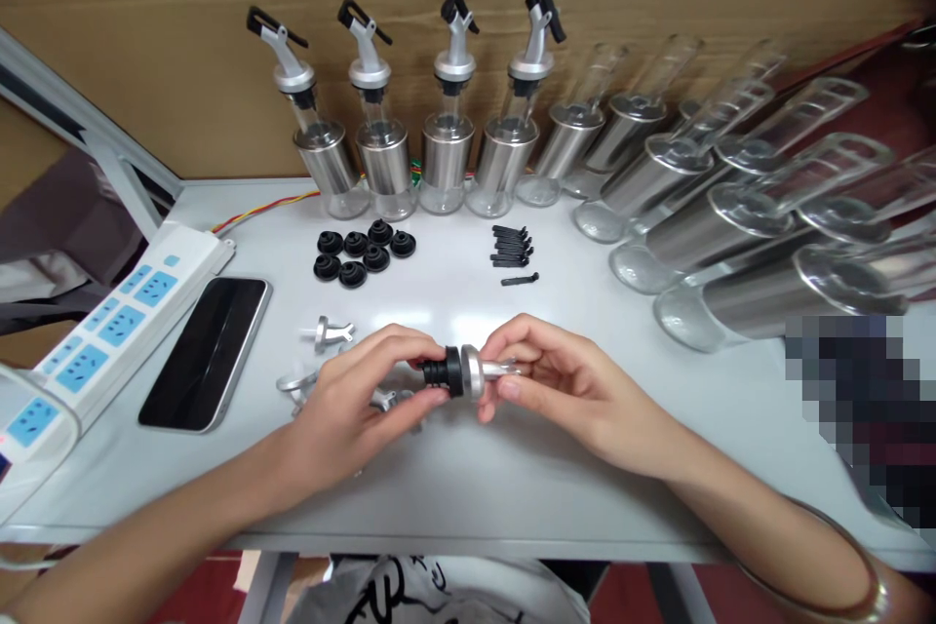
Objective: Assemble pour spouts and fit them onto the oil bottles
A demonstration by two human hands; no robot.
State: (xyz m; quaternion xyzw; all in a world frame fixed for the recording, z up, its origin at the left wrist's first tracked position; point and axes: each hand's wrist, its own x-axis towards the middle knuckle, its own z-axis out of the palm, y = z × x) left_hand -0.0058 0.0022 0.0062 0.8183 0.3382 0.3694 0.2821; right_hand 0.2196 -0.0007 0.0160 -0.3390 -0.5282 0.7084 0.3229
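Above the front middle of the table, my left hand [366,400] pinches a black ribbed stopper [443,371] between thumb and fingers. My right hand [563,380] grips the narrow spout end of a silver pourer head [474,371]. The stopper's wide rim meets the pourer's round flange, or nearly so; whether they are joined I cannot tell. Several more silver pourer heads [332,332] lie beside and partly behind my left hand. Farther back sit several black stoppers [352,274] in a cluster, and to their right a row of small black levers [520,280].
Several bottles with pourers [386,161] stand along the cardboard wall [219,68]. Several glass bottles without pourers [753,219] crowd the right side. On the left lie a phone [207,351] and a white power strip [109,331]. The table's front edge [468,543] runs below my wrists.
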